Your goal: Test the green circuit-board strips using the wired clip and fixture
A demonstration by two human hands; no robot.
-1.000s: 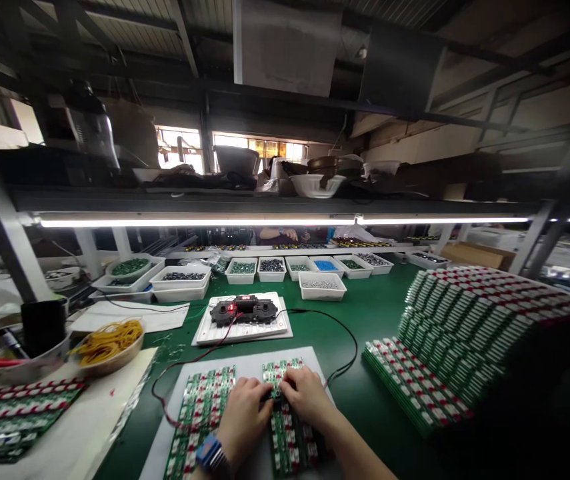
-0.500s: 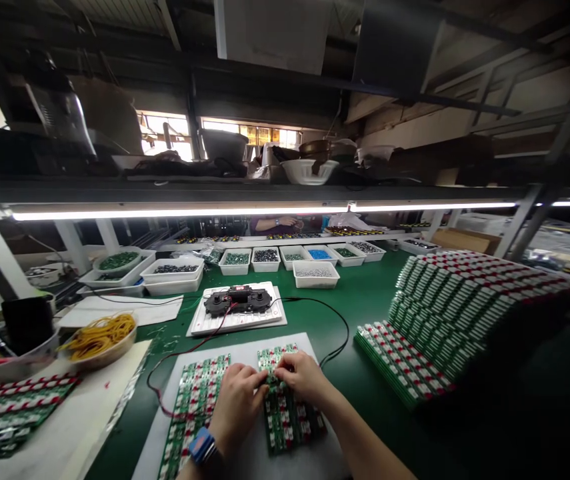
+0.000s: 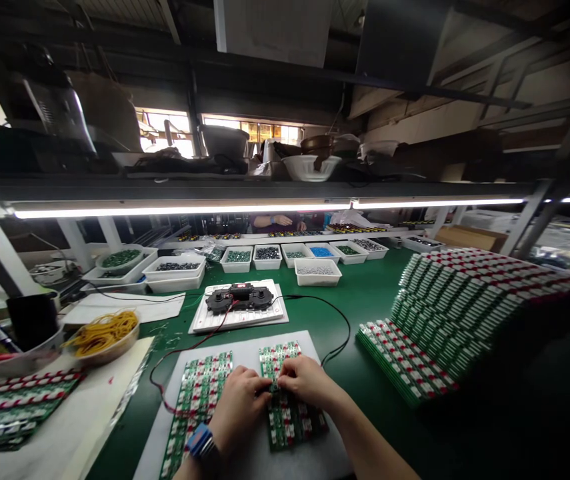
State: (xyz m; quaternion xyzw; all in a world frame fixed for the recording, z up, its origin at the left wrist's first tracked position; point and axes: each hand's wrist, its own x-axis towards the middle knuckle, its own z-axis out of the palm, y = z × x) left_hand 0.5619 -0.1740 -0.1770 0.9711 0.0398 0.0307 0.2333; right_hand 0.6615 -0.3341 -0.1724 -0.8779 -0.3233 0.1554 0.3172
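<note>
We find work in hand at the right-side circuit panel, which lies on a pale mat with both hands over its middle. White and red parts show on its exposed rows; those under the fingers are hidden, so we cannot certify how much is finished or left. The left hand rests with thumb and forefinger slightly apart at the panel's left edge; the right hand has thumb and forefinger drawn nearly together. We cannot tell whether either pinches a small component. A second panel, similarly populated, lies to the left, no fingertips on it.

We note a green worktop, a tall board stack at right, a black device on a white tray, and parts bins behind. A lit tube runs beneath a dark, loaded shelf; beyond it, we observe a co-worker's hand.
</note>
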